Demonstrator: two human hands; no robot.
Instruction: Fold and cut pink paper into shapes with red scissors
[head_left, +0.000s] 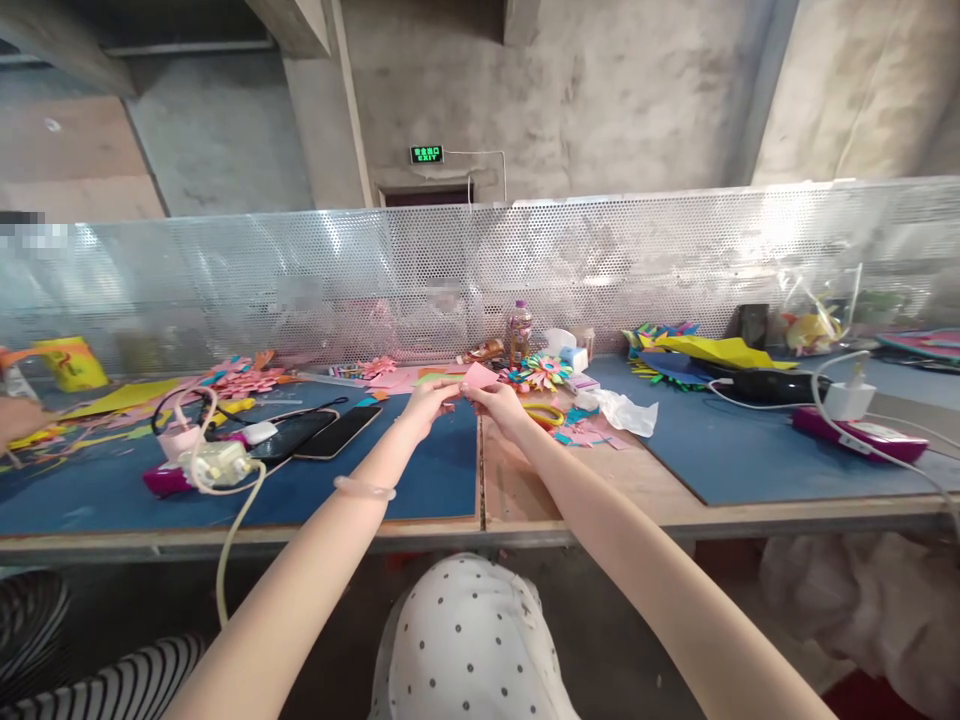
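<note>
A small piece of pink paper (pixel 480 376) is pinched between my two hands above the table, at the middle of the view. My left hand (pixel 433 402) has its fingers closed on the paper's left side. On the paper's lower right side, my right hand (pixel 495 400) is closed too, with the fingertips of both hands almost touching. Behind them lie flat pink sheets (pixel 397 379). A multicoloured paper flower (pixel 546 372) sits just right of my right hand, with a yellow ring (pixel 544 414) below it.
A black phone (pixel 340 432) and a power strip with cables (pixel 217 463) lie to the left. A bottle (pixel 520 333) stands behind my hands. White tissue (pixel 621 410) and another power strip (pixel 862 436) are on the right. Another person's hand (pixel 19 420) shows at far left.
</note>
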